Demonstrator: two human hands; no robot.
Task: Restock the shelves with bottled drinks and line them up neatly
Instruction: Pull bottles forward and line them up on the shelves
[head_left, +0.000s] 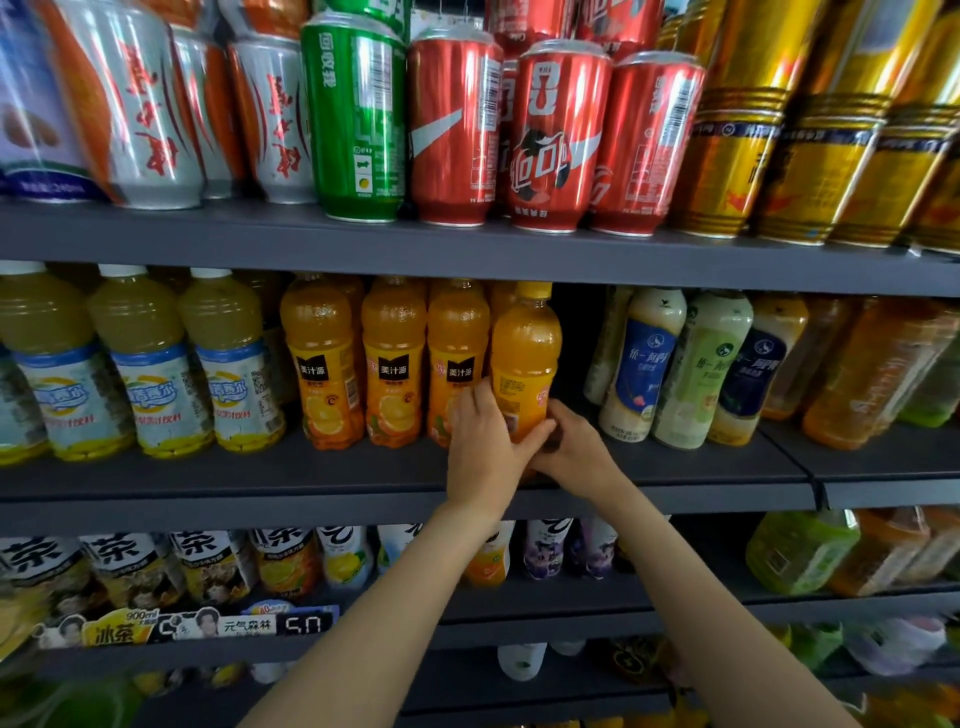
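Both hands, left hand (480, 447) and right hand (574, 449), grip the orange bottle's (525, 358) base.

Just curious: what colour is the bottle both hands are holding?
Orange, yellow cap; the bottle shows best in head view.

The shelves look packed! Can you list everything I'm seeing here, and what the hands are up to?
Silver-and-orange cans: several, top shelf, left.
Green can: one, top shelf.
Red cans: at least four, top shelf, middle.
Gold cans: several, top shelf, right.
Pale yellow bottles: at least three, white caps, middle shelf, left.
Orange juice bottles: three in front, middle shelf.
Held orange bottle: one, label turned away.
Milk tea bottles: three, cream and green, right.
Lower-shelf bottles: many, mixed, blurred.
Left hand: grips the held bottle.
Right hand: grips its base.
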